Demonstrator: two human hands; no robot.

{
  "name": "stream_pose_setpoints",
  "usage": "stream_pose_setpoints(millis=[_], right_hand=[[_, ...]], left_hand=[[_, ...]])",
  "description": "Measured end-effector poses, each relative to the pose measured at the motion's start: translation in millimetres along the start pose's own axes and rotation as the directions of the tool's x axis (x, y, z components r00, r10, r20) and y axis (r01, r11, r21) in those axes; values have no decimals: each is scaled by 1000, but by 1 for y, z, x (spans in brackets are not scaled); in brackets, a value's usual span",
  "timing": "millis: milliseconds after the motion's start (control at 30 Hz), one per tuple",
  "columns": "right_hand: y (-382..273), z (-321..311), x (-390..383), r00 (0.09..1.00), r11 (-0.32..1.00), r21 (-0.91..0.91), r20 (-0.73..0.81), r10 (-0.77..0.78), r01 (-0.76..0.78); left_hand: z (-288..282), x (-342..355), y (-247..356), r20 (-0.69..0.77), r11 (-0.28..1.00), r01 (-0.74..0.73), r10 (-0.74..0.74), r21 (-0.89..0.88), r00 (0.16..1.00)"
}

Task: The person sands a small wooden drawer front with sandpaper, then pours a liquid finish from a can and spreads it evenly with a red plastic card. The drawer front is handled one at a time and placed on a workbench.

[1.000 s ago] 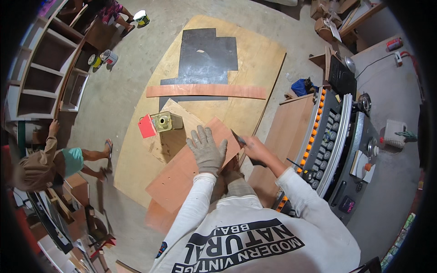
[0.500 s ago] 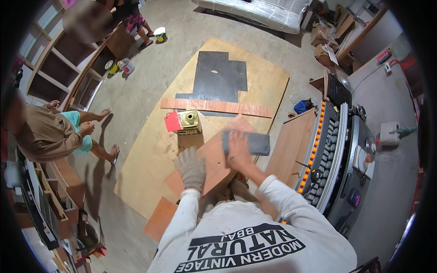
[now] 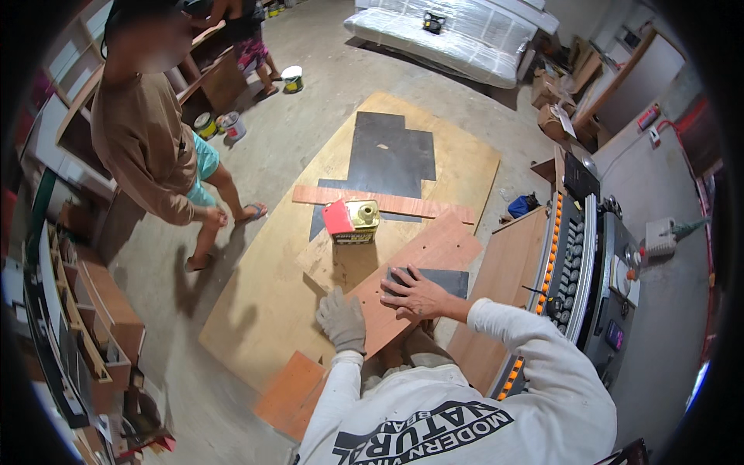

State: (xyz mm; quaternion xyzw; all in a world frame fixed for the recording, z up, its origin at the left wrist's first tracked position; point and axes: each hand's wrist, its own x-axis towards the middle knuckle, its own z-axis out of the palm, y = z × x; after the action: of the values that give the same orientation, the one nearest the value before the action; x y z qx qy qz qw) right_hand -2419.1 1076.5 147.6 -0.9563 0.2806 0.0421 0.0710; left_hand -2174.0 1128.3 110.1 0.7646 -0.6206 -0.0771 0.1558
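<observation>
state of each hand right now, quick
Left hand: open, gloved, at the left end of the spotted reddish board.
Right hand: open, spread across the dark rectangular piece.

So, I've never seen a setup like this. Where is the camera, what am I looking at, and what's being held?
There's no machine here: these are a person's own hands, seen from a wide fisheye camera worn on their head, so straight edges bend. Picture left is their left.

The left hand, in a grey glove, is at the near-left edge of a reddish-brown board. The bare right hand is spread over a dark grey rectangular piece on that board.

Beyond, on a big plywood panel, a reddish strip crosses a black step-edged sheet; a gold tin stands nearer. Another person is off to the left.
</observation>
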Motion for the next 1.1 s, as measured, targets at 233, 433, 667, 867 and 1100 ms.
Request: stream_pose_setpoints(millis=[233,433,667,867,1100], right_hand=[[134,6,-15,846,834,-148,-137,515,-532],[76,30,31,287,473,325,-482,828,-819],[-26,33,19,777,832,274,-304,551,-482],[127,19,-34,264,372,249,-378,887,-894],[30,13,44,771,825,296,-305,559,-481]], left_hand=[[1,-1,2,46,1000,-5,6,-10,999],[6,-1,6,84,998,13,-19,69,996],[7,-5,6,58,997,-34,38,-67,998],[19,-4,1,22,998,-67,67,-15,998],[19,-4,9,87,997,-40,33,72,996]])
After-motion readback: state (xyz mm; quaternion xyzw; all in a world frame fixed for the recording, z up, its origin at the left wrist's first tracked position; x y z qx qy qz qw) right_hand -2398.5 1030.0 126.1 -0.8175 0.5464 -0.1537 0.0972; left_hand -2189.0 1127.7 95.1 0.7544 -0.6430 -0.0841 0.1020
